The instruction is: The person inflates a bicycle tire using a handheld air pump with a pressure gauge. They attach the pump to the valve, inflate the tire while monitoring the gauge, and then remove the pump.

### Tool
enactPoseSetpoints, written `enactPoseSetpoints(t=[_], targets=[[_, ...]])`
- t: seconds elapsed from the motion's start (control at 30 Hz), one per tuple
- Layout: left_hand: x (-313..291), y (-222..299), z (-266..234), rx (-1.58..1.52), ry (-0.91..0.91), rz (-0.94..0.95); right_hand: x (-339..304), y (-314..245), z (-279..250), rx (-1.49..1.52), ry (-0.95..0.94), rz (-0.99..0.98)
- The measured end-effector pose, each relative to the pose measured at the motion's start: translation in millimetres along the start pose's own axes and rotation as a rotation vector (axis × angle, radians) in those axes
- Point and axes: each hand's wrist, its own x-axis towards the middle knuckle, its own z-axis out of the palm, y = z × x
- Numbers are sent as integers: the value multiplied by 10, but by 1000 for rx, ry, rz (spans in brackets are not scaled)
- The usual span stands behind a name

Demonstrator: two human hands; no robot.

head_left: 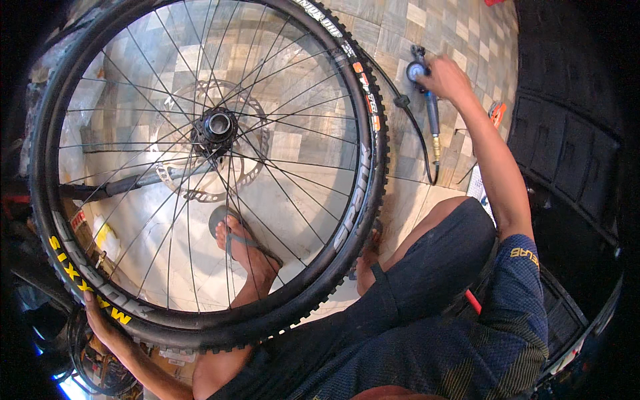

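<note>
A large bicycle wheel (219, 125) with a knobby black tyre (378, 153), thin black spokes and a silver disc rotor (257, 159) fills the left and middle of the view. My left hand (100, 320) grips the tyre at its lower left edge; some of its fingers are hidden behind the rubber. Out at the upper right, my right hand (447, 79) is closed on a tyre inflator (432, 113) with a round dial gauge (416, 71). Its grip ends in a brass fitting, and a black hose (421, 143) loops from there toward the wheel.
Tiled floor (460, 33) lies beneath, seen through the spokes. My sandalled foot (247, 250) shows behind the wheel. Black drawers or cases (567, 133) line the right side. An orange item (497, 113) lies near my right forearm. Dark cables (83, 360) hang at lower left.
</note>
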Motion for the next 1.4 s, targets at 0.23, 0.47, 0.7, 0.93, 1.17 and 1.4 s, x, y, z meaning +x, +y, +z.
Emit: enactPoseSetpoints(t=[0.23,0.47,0.7,0.93,1.17,1.4], targets=[[-13,56,98,36,29,3,798,-1083,-441,284,233,-195],[17,-69,18,98,81,95,1086,-1636,-603,292,247,-215],[-51,-39,4,68,102,73,1007,-1649,-645,229,198,-225],[-55,-6,82,79,134,88,900,-1443,-301,181,37,-86],[-53,-25,26,107,159,46,451,-1118,-32,284,-213,-33],[1,-19,19,131,145,77,98,-980,232,469,-315,60]])
